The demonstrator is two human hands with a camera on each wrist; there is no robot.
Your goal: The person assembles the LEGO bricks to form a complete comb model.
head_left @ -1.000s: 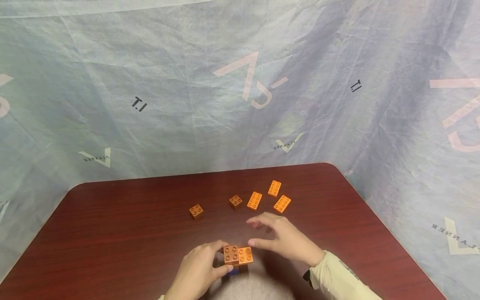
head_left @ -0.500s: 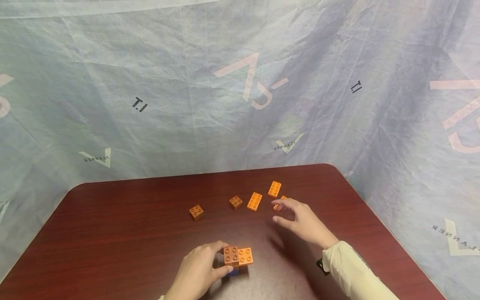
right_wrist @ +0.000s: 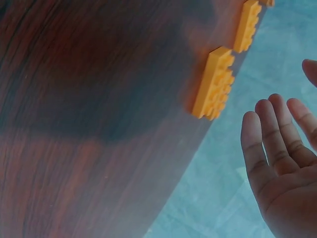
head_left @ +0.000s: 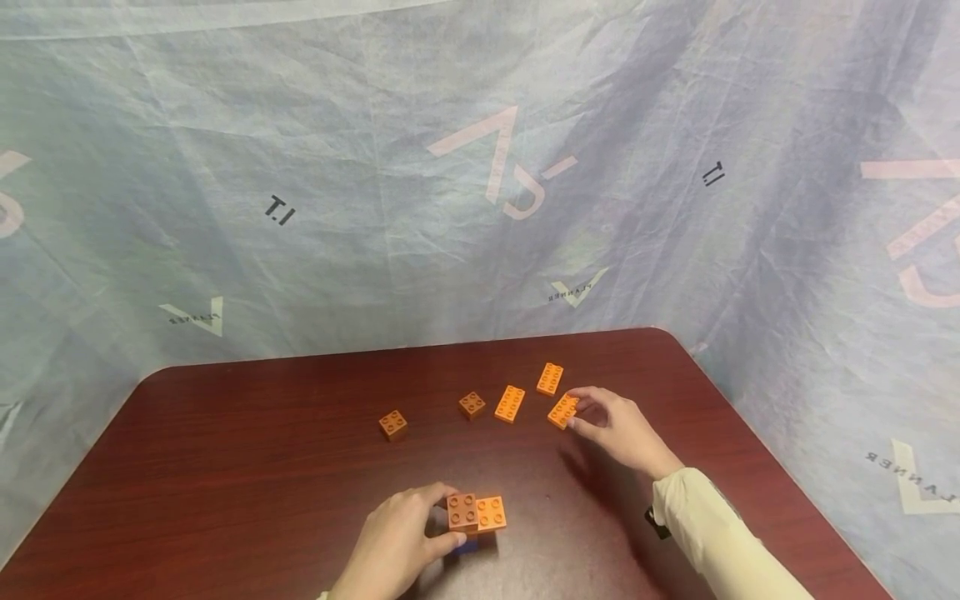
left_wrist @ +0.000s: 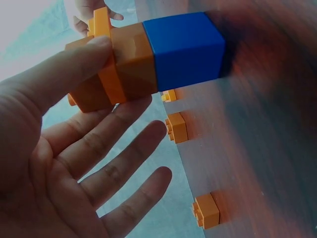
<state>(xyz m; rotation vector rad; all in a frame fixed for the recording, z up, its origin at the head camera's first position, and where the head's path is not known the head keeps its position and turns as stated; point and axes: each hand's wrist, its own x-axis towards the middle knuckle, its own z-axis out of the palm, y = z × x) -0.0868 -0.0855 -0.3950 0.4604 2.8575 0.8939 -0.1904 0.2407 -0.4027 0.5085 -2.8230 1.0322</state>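
My left hand (head_left: 397, 533) pinches a small stack of toy building bricks between thumb and fingers at the table's near side. From the bottom the stack shows a blue brick (left_wrist: 190, 52), a brown brick (left_wrist: 133, 62), a thin orange plate brick (left_wrist: 102, 29) jutting out to the right, and a top brown brick (head_left: 462, 510). My right hand (head_left: 626, 433) hovers at an orange plate brick (head_left: 562, 412) with eight-stud-style rows, thumb and forefinger on either side of it in the head view. The right wrist view has its fingers (right_wrist: 270, 134) straight, apart from the orange bricks.
Two more orange plate bricks, one at the back (head_left: 550, 379) and one to the left (head_left: 510, 404), lie nearby. Two loose brown bricks, one central (head_left: 472, 406) and one farther left (head_left: 392, 425), rest on the dark red table (head_left: 262, 467). A printed grey cloth (head_left: 360, 167) hangs behind.
My right hand has moved away from the stack, forward and to the right, to the nearest-right orange plate brick. The left hand stays put with the stack.
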